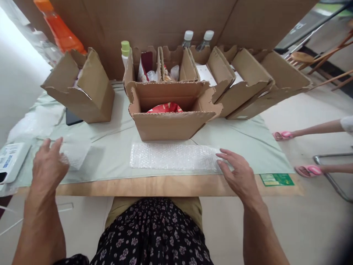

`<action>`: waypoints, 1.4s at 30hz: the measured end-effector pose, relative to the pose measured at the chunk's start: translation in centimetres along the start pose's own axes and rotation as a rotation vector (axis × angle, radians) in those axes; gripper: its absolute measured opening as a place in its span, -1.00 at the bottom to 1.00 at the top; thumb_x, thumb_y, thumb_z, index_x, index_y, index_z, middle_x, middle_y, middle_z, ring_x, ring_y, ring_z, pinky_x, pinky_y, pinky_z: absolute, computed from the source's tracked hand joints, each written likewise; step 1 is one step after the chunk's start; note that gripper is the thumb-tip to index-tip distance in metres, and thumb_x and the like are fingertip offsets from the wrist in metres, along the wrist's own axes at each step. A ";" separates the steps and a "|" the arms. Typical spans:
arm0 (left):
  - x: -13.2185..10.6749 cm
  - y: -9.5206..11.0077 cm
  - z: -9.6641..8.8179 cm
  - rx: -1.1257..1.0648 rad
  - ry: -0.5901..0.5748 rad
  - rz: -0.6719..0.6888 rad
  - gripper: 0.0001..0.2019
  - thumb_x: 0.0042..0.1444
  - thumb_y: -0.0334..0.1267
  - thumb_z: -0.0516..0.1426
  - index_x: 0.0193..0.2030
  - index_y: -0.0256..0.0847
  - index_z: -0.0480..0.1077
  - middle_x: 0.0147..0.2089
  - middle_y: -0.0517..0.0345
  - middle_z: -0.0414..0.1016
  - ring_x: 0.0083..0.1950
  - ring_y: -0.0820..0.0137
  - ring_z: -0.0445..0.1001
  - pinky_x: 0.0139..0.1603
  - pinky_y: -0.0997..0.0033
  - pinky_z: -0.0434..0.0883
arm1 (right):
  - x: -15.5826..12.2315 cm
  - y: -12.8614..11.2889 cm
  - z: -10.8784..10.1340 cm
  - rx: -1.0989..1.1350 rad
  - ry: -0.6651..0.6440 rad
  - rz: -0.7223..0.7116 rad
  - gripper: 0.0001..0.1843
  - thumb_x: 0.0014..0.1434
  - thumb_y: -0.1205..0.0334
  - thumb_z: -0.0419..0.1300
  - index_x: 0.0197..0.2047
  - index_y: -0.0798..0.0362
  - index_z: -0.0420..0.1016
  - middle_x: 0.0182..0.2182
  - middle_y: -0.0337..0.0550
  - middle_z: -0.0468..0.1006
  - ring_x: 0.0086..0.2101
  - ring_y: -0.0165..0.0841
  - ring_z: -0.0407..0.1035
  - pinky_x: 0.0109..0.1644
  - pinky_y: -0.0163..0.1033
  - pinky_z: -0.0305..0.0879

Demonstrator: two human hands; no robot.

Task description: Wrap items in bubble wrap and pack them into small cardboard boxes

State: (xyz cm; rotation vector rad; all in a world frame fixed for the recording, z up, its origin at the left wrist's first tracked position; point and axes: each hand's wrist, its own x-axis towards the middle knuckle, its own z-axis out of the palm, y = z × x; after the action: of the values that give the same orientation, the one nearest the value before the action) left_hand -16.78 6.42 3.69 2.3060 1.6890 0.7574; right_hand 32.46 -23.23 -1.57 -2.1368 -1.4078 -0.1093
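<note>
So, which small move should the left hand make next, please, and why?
I would probably bring the left hand, with the small bubble-wrap sheet at its fingers, toward the near end of the long bubble-wrap strip: that strip lies flat, and only the right hand is at it, by its right end.

One head-worn view, facing forward and down over the bench [171, 186].
It looks from above the wearer's lap [154, 232], just behind the near edge, close enough that the left hand [49, 167] and right hand [239, 175] show whole; it reaches the cardboard wall [160, 22] at the far edge and, past the near right corner, the floor [311, 228].
</note>
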 end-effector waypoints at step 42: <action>-6.1 21.3 16.7 -0.150 -0.359 0.284 -0.93 0.14 -0.31 0.19 -0.34 -0.16 0.52 -0.12 -0.14 0.59 -0.01 0.03 0.50 0.07 -0.02 0.45 | -1.3 8.5 1.1 -0.216 0.023 0.385 -0.58 0.25 -0.03 0.03 -0.08 0.05 0.57 0.10 0.17 0.61 0.05 0.07 0.50 0.16 0.24 0.38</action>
State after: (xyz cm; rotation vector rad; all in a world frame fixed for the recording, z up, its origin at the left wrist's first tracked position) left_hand 8.06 -3.98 -3.11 2.4231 1.1333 0.4577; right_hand 38.98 -26.12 -6.49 -2.5360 -0.9847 -0.1416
